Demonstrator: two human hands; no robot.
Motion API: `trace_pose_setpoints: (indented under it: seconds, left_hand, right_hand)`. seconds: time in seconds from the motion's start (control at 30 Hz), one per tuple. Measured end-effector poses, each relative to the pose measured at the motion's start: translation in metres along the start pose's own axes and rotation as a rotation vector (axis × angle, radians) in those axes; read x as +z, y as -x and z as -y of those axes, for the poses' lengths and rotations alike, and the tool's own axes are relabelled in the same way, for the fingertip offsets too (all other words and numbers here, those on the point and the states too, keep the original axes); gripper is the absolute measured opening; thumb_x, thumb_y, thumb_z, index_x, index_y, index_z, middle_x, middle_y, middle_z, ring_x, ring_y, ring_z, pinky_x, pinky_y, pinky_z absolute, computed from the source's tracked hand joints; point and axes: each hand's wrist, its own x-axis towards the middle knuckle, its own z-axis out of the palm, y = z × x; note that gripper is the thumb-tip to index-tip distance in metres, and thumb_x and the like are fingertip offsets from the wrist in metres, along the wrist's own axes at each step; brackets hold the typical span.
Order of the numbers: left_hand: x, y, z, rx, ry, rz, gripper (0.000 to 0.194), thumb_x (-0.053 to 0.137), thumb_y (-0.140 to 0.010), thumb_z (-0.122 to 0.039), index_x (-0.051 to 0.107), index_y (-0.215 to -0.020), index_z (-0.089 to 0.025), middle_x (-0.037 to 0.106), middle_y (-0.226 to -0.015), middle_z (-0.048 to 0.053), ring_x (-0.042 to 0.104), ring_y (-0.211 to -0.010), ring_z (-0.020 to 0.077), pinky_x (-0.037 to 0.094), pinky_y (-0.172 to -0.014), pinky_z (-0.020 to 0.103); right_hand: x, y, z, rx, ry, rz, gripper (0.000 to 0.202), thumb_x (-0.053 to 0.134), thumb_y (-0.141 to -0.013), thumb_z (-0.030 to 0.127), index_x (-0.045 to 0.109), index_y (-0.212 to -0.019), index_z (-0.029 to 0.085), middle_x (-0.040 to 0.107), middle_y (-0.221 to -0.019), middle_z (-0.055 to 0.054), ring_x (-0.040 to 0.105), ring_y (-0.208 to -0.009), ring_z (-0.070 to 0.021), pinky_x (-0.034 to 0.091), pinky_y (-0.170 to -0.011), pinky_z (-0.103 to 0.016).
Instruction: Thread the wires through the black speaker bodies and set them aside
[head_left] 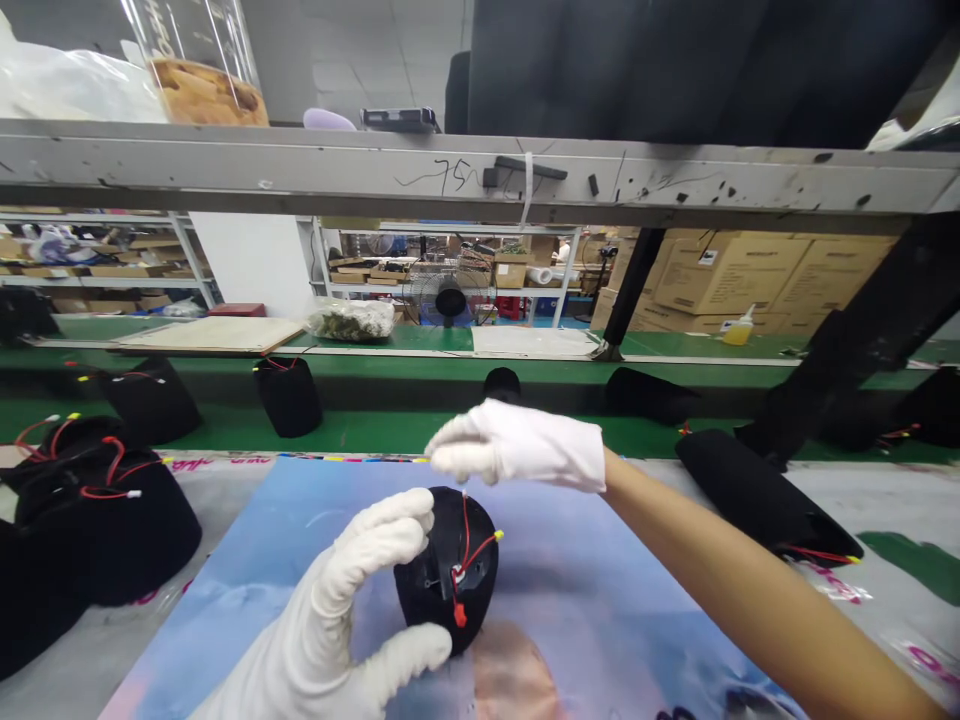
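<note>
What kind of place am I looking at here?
Likely a factory assembly line: a long green belt or bench carries several wired black units, cardboard cartons are stacked behind, and parts shelves stand in back.

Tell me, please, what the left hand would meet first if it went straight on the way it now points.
Most likely the black part: the left hand's fingers and thumb curve about its near left side, though whether they touch it is unclear.
</note>
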Motion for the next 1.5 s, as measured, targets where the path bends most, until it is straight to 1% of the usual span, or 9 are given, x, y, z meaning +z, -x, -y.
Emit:
trace_pose_setpoints:
  seconds: [0.13,0.27,0.6,0.73,0.87,0.93,1.07,1.3,1.5]
  left_hand:
    - [-0.009,0.002,0.001,-0.045,0.109,-0.153,0.081,0.078,-0.076,-0.015,0.037,-0.145,-0.028,0.048,-0.146,0.008,0.060,-0.121,0.0264,0.059,-0.097,0.037]
    - [-0.018,0.007,0.005,-0.096,0.157,-0.321,0.070,0.067,-0.082,-0.004,0.043,-0.142,-0.032,0.057,-0.138,-0.001,0.063,-0.117,0.0209,0.059,-0.096,0.033]
    - [0.029,-0.025,0.007,-0.142,-0.346,0.123,0.130,0.088,-0.058,-0.040,0.002,-0.155,-0.029,0.009,-0.161,0.025,0.036,-0.135,0.0467,0.052,-0.093,0.058]
    - [0.034,-0.046,0.022,-0.244,-0.333,0.089,0.119,0.080,-0.065,-0.025,0.003,-0.155,-0.027,0.034,-0.153,0.026,0.055,-0.124,0.0405,0.058,-0.086,0.052]
    - [0.018,-0.083,0.060,-0.290,-0.355,0.093,0.105,0.078,-0.070,-0.022,0.016,-0.154,-0.021,0.075,-0.098,0.010,0.072,-0.099,0.0311,0.063,-0.074,0.040]
    - [0.008,-0.108,0.085,-0.348,-0.428,0.080,0.099,0.079,-0.071,-0.033,0.024,-0.153,-0.019,0.076,-0.092,0.009,0.074,-0.092,0.0312,0.063,-0.074,0.040]
    - [0.000,-0.153,0.131,-0.406,-0.494,-0.052,0.096,0.073,-0.074,-0.050,0.028,-0.151,-0.015,0.042,-0.149,0.022,0.053,-0.123,0.0452,0.045,-0.101,0.055]
    - [0.027,-0.168,0.174,-0.530,-0.545,-0.256,0.067,0.030,-0.095,-0.056,0.024,-0.147,-0.015,0.013,-0.160,0.013,0.026,-0.134,0.0473,0.032,-0.107,0.053]
    - [0.025,-0.157,0.175,-0.404,-0.554,-0.296,0.083,0.051,-0.088,-0.052,0.016,-0.151,-0.011,0.002,-0.163,0.016,0.003,-0.142,0.0518,0.005,-0.115,0.063]
  right_hand:
    - [-0.003,-0.024,-0.051,0.243,-0.028,-0.343,0.051,0.029,-0.100,0.052,0.051,-0.134,0.021,0.068,-0.115,-0.007,0.065,-0.090,-0.0162,0.051,-0.081,-0.027]
    - [0.011,-0.060,-0.102,0.566,0.049,-0.573,0.059,0.057,-0.092,0.044,0.038,-0.143,0.019,0.043,-0.144,-0.014,0.046,-0.128,-0.0325,0.035,-0.107,-0.055]
    - [0.019,-0.098,-0.144,0.784,-0.308,-0.646,0.038,0.061,-0.093,0.033,0.054,-0.127,0.018,0.057,-0.130,-0.010,0.061,-0.109,-0.0251,0.054,-0.090,-0.047]
    - [-0.023,-0.032,-0.161,0.677,-0.554,-0.682,0.032,0.055,-0.096,0.039,0.060,-0.117,0.015,0.067,-0.107,-0.007,0.068,-0.087,-0.0179,0.059,-0.076,-0.037]
    - [-0.065,0.100,-0.170,0.602,-0.612,-0.881,0.038,0.054,-0.095,0.040,0.060,-0.124,0.017,0.070,-0.112,-0.012,0.070,-0.088,-0.0201,0.057,-0.075,-0.034]
    - [-0.076,0.172,-0.170,0.616,-0.559,-1.034,0.042,0.054,-0.092,0.041,0.061,-0.127,0.019,0.065,-0.126,-0.017,0.066,-0.107,-0.0245,0.051,-0.082,-0.032]
    - [-0.070,0.268,-0.178,0.797,-0.443,-1.278,0.059,0.064,-0.085,0.037,0.051,-0.139,0.020,0.048,-0.146,-0.021,0.047,-0.134,-0.0318,0.041,-0.096,-0.037]
    - [-0.039,0.291,-0.212,0.832,-0.494,-1.293,0.044,0.070,-0.081,0.028,0.062,-0.123,0.019,0.056,-0.140,-0.013,0.046,-0.134,-0.0280,0.032,-0.113,-0.044]
    - [-0.014,0.297,-0.224,0.831,-0.655,-1.172,0.027,0.054,-0.097,0.041,0.065,-0.107,0.018,0.068,-0.107,-0.007,0.068,-0.091,-0.0180,0.056,-0.078,-0.032]
